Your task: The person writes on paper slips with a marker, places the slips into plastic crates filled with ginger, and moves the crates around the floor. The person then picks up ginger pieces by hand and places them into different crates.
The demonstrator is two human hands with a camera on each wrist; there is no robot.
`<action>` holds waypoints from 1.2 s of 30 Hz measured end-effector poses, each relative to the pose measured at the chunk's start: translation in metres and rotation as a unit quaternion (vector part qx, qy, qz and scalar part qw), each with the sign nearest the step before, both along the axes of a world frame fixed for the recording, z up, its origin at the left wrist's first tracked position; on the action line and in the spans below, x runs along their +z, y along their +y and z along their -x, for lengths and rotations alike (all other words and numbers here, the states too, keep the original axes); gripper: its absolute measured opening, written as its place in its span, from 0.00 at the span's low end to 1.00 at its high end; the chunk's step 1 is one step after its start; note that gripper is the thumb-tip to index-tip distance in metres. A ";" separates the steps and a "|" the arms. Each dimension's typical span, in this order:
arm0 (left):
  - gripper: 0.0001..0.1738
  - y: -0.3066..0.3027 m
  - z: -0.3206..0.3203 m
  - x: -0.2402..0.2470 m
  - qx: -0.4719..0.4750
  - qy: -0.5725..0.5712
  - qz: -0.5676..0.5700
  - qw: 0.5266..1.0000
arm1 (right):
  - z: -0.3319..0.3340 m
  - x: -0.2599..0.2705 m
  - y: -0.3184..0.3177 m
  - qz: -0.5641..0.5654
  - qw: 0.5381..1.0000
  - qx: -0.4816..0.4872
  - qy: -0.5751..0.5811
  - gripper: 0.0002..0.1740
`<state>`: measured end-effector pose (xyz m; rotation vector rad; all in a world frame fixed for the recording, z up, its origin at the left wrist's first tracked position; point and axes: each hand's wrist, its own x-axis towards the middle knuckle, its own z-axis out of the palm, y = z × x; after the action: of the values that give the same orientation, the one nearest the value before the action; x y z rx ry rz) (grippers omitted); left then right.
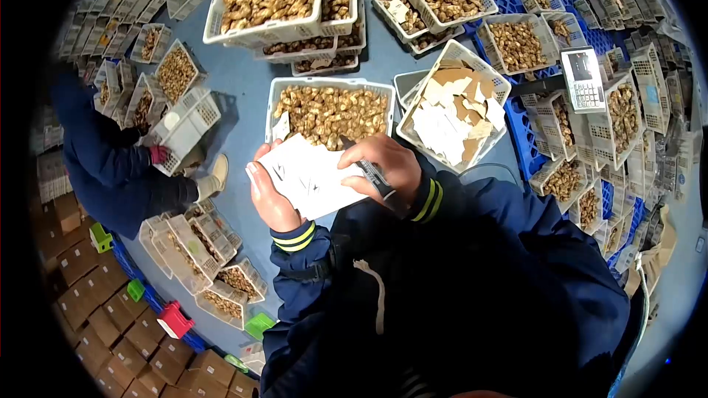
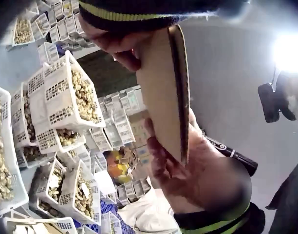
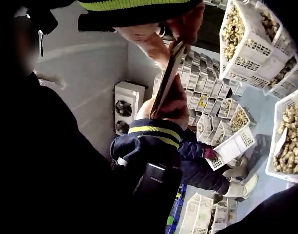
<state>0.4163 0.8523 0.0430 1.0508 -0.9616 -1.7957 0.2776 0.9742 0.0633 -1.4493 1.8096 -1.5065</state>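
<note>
My left hand (image 1: 274, 195) holds a white-faced piece of cardboard (image 1: 313, 180) from its left side, fingers behind it and thumb along the edge. Dark handwritten marks show on its white face. From the left wrist, the brown back (image 2: 161, 92) shows, with two layers at the edge. My right hand (image 1: 389, 166) grips a black marker (image 1: 375, 177) and pinches the right edge of the cardboard. Just beyond both hands sits a white crate (image 1: 332, 82) of brown knobbly tubers (image 1: 335, 110), with a small white card (image 1: 281, 127) at its left side.
A white crate (image 1: 408, 135) full of torn cardboard pieces (image 1: 446, 114) stands to the right, near a scale display (image 1: 582, 77). Stacked tuber crates (image 1: 269, 33) rise ahead. At left, another person (image 1: 110, 155) handles a white crate (image 1: 188, 121). Brown cartons (image 1: 110, 324) lie lower left.
</note>
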 end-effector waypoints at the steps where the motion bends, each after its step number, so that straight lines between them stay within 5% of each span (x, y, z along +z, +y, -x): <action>1: 0.30 -0.001 0.011 0.001 -0.017 -0.042 0.016 0.999 | 0.011 0.004 0.004 -0.069 0.990 0.006 -0.122 0.10; 2: 0.30 -0.003 0.021 0.000 -0.022 -0.044 0.018 0.999 | 0.018 -0.004 0.002 -0.088 0.955 -0.014 -0.282 0.07; 4: 0.29 -0.006 0.043 -0.009 -0.054 -0.085 0.041 0.994 | 0.041 -0.018 0.000 -0.051 0.939 -0.024 -0.338 0.08; 10: 0.20 -0.007 0.100 -0.033 -0.055 -0.119 0.059 0.990 | 0.116 -0.038 -0.007 -0.141 0.892 -0.020 -0.429 0.10; 15: 0.16 -0.008 0.124 -0.056 -0.130 -0.148 0.020 0.980 | 0.160 -0.085 -0.006 -0.012 0.901 -0.114 -0.418 0.09; 16: 0.16 -0.009 0.127 -0.059 -0.160 -0.170 0.016 0.972 | 0.179 -0.090 -0.002 -0.074 0.852 -0.143 -0.499 0.10; 18: 0.15 -0.004 0.134 -0.060 -0.151 -0.159 -0.019 0.976 | 0.207 -0.127 0.000 -0.020 0.866 -0.270 -0.421 0.10; 19: 0.14 -0.004 0.136 -0.061 -0.147 -0.170 -0.021 0.974 | 0.229 -0.141 0.000 -0.063 0.832 -0.309 -0.457 0.09; 22: 0.15 -0.008 0.128 -0.071 -0.166 -0.181 -0.053 0.968 | 0.277 -0.275 -0.008 -0.013 0.843 -0.400 -0.360 0.08; 24: 0.15 -0.006 0.125 -0.066 -0.142 -0.223 -0.058 0.963 | 0.301 -0.325 -0.019 -0.252 0.827 -0.467 -0.185 0.12; 28: 0.13 -0.009 0.110 -0.055 -0.164 -0.283 -0.062 0.943 | 0.334 -0.398 -0.044 -0.299 0.786 -0.500 -0.207 0.12; 31: 0.11 -0.008 0.097 -0.062 -0.071 -0.299 -0.083 0.948 | 0.359 -0.449 -0.055 -0.369 0.725 -0.537 -0.225 0.20; 32: 0.10 -0.009 0.092 -0.067 -0.049 -0.303 -0.106 0.946 | 0.366 -0.461 -0.056 -0.351 0.744 -0.534 -0.195 0.21; 34: 0.11 -0.008 0.093 -0.081 -0.045 -0.323 -0.071 0.943 | 0.383 -0.472 -0.062 -0.320 0.699 -0.562 -0.305 0.22; 35: 0.12 -0.007 0.094 -0.088 -0.031 -0.351 -0.084 0.932 | 0.394 -0.499 -0.064 -0.403 0.670 -0.575 -0.240 0.24; 36: 0.14 -0.006 0.098 -0.095 -0.031 -0.353 -0.089 0.931 | 0.402 -0.520 -0.053 -0.380 0.698 -0.557 -0.243 0.25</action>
<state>0.3179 0.8461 -0.0521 1.8711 -1.2683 -1.5853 -0.1242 0.9212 -0.4570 0.5634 2.5164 -1.0114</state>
